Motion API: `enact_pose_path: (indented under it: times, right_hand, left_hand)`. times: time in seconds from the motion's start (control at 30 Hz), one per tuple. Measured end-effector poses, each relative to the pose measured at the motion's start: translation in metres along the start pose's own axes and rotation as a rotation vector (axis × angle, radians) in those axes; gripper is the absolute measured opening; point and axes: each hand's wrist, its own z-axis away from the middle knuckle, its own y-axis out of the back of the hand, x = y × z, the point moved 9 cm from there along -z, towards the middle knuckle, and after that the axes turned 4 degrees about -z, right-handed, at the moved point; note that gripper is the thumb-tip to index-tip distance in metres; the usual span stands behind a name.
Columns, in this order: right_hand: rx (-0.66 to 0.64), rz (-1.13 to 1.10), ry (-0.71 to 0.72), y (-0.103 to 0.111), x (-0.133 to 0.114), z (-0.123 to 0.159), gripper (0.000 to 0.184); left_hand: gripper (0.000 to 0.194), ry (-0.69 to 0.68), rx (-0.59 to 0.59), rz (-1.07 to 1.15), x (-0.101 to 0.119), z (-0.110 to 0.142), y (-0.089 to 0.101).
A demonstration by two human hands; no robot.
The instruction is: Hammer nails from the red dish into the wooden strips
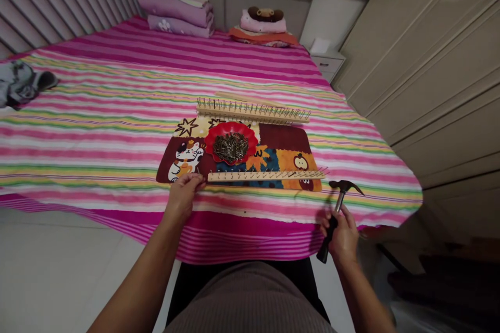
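My right hand [344, 237] is wrapped round the black handle of a claw hammer [341, 195], head up, beyond the bed's front edge on the right. The fingers of my left hand [185, 190] are pinched together, and what seems to be a thin nail shows at their tips. Just right of them lies a wooden strip [250, 176] with nails standing along its top, some leaning. Behind it a red scalloped bowl [209, 140] holds a heap of loose nails [231, 146]. Farther back, another wooden strip [253, 111] carries dense rows of upright nails.
A patchwork-print mat [281, 138] with a cat picture lies under the bowl and front strip, on a striped bed sheet [97, 130]. Folded bedding [177, 13] and a smaller pile [263, 26] sit at the headboard. Grey cloth [23, 83] lies far left; wardrobe doors [437, 73] stand right.
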Motion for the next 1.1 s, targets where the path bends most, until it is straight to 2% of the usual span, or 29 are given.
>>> enact_pose_path:
  times: [0.2,0.3,0.43,0.7,1.1]
  right_hand:
    - [-0.031,-0.046,0.007,-0.008,-0.018,0.025,0.043]
    - [-0.099,-0.011,0.038,-0.021,-0.033,0.044,0.046]
    - [-0.192,0.038,0.066,-0.044,-0.045,0.067,0.046]
    - [-0.32,0.078,-0.012,-0.078,-0.027,0.094,0.055]
    - [-0.372,0.114,-0.055,-0.082,-0.014,0.103,0.056]
  left_hand:
    - [0.023,-0.043,-0.018,0.03,0.001,-0.001,0.001]
    - [0.027,-0.04,-0.054,-0.003,0.0,-0.001,0.0]
    - [0.027,-0.125,-0.078,-0.053,0.005,-0.001,-0.003]
    - [0.027,-0.259,-0.054,-0.227,0.001,-0.004,-0.008]
    - [0.019,-0.369,-0.006,-0.423,0.014,0.003,-0.008]
